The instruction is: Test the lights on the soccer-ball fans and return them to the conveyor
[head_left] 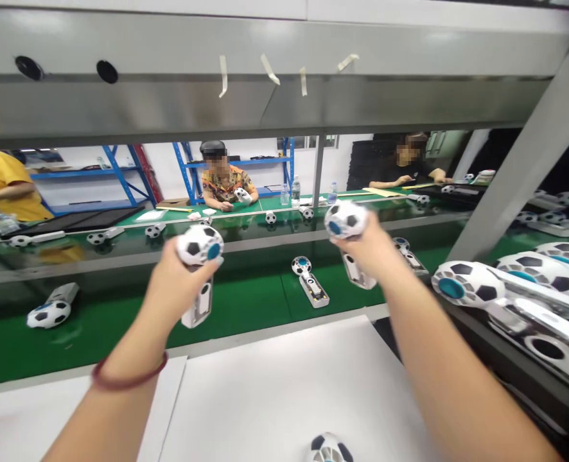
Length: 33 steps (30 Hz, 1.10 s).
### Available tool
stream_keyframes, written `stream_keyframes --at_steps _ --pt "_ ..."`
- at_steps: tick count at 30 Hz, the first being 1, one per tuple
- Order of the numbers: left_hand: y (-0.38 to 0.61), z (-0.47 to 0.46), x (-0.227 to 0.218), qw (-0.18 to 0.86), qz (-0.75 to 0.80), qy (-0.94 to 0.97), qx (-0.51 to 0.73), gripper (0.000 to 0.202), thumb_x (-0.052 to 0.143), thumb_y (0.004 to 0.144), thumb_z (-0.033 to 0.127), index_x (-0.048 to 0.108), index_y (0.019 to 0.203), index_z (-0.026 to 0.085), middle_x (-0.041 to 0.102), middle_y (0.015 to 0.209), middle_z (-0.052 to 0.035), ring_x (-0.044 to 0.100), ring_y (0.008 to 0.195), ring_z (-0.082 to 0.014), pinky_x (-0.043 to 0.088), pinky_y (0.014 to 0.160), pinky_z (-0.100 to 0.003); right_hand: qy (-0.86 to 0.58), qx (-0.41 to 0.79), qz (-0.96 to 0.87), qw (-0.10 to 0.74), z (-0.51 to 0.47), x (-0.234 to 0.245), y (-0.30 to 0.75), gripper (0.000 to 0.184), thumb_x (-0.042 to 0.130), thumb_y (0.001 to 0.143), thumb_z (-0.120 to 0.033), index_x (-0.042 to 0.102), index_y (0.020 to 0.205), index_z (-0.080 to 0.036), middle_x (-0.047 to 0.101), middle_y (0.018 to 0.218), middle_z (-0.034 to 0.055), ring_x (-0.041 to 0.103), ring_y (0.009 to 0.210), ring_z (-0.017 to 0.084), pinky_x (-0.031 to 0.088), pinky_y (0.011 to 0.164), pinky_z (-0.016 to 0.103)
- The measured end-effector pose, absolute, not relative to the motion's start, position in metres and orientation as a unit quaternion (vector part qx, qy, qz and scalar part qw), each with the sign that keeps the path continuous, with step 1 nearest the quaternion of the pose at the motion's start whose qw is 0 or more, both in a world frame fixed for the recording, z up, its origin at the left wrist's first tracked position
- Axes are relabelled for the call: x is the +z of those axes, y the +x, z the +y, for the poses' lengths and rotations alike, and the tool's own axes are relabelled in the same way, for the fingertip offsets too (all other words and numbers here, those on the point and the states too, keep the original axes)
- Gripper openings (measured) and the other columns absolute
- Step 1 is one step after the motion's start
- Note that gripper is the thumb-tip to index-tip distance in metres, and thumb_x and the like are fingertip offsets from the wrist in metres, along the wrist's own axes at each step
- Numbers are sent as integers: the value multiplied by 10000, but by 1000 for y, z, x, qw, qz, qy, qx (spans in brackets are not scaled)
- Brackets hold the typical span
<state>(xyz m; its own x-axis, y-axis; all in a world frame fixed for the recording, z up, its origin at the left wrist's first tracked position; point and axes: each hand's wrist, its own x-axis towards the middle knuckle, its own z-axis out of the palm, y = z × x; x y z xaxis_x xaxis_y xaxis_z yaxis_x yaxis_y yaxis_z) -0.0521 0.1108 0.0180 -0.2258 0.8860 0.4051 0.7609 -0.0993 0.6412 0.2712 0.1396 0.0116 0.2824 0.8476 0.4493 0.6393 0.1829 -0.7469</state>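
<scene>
My left hand (171,282) is closed round the head of a football-patterned handheld fan (200,246), whose grey-white handle hangs below it over the green conveyor belt (246,282). In my right hand (374,247) is a second football-patterned fan (346,219), also gripped by its round head, the handle pointing down. Between the two hands another fan (308,282) lies on the belt with its handle's inside showing. A further fan (51,314) rests on the belt at the left. At the bottom edge, a partly cut-off fan head (329,448) lies on the white work surface (275,385).
Many fans (467,282) are stacked in a dark tray at the right, beside a slanted grey post (516,147). A metal beam (169,106) crosses overhead. Across the belt sit co-workers (227,183), one holding a fan. Water bottles (295,191) stand on the far side.
</scene>
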Motion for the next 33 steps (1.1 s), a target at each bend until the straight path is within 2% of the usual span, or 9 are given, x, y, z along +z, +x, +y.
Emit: stream_keyframes --at_steps 2,4,6,9,13,17,20,24,33 --pt "-50 141 -1 66 698 620 351 618 627 741 407 384 1241 138 611 1056 -142 581 971 -313 452 798 -373 -749 91 -563 338 177 -9 264 730 620 767 -304 246 1378 -169 532 1145 160 531 1034 314 433 850 455" --pt "-53 165 -21 86 705 637 299 694 575 770 400 291 1327 100 603 1058 -201 583 973 -344 451 795 -401 -778 89 -546 298 199 -31 264 815 630 758 -265 169 1417 -131 416 1248 254 447 1115 401 377 861 536" --pt "-58 177 -36 83 704 646 283 738 554 779 388 239 1367 73 544 1150 -253 523 1074 -378 419 855 -443 -767 80 -569 288 206 -52 264 808 609 776 -269 145 1432 -180 307 1337 244 332 1211 416 307 923 548" --pt "-61 173 -41 64 688 658 299 673 507 795 389 283 1362 104 469 1257 -231 437 1177 -363 361 943 -452 -727 111 -626 260 200 -82 260 716 606 780 -364 260 1400 -266 415 1269 167 387 1181 362 315 940 485" --pt "-45 144 -33 88 628 681 367 489 452 808 394 477 1221 133 501 1238 -162 447 1170 -309 334 991 -411 -719 181 -629 233 191 -120 250 783 679 691 -331 325 1372 -173 527 1087 183 482 1061 371 370 864 470" --pt "-17 117 -31 238 568 648 448 381 496 801 380 557 1135 209 538 1215 -103 478 1141 -297 364 965 -421 -713 227 -604 273 181 -129 235 773 560 751 -253 173 1401 -95 542 1062 172 546 982 291 405 845 407" --pt "0 103 -33 297 527 633 482 409 531 807 376 548 1191 236 452 1324 -99 386 1237 -301 326 1006 -432 -632 290 -635 338 159 -113 208 742 496 801 -321 87 1405 -184 551 1062 96 597 811 192 475 721 308" --pt "9 87 -28 358 466 631 507 546 586 801 365 417 1320 348 217 1473 -19 267 1317 -292 372 991 -380 -462 283 -713 444 111 -79 160 672 568 747 -257 251 1338 -298 457 1214 91 585 858 213 487 745 358" --pt "3 53 3 443 400 542 591 487 579 824 369 439 1290 372 441 1346 -16 524 1103 -249 522 808 -305 -314 47 -772 551 63 -68 128 726 496 796 -96 132 1366 -362 313 1304 128 483 1100 262 517 741 396"
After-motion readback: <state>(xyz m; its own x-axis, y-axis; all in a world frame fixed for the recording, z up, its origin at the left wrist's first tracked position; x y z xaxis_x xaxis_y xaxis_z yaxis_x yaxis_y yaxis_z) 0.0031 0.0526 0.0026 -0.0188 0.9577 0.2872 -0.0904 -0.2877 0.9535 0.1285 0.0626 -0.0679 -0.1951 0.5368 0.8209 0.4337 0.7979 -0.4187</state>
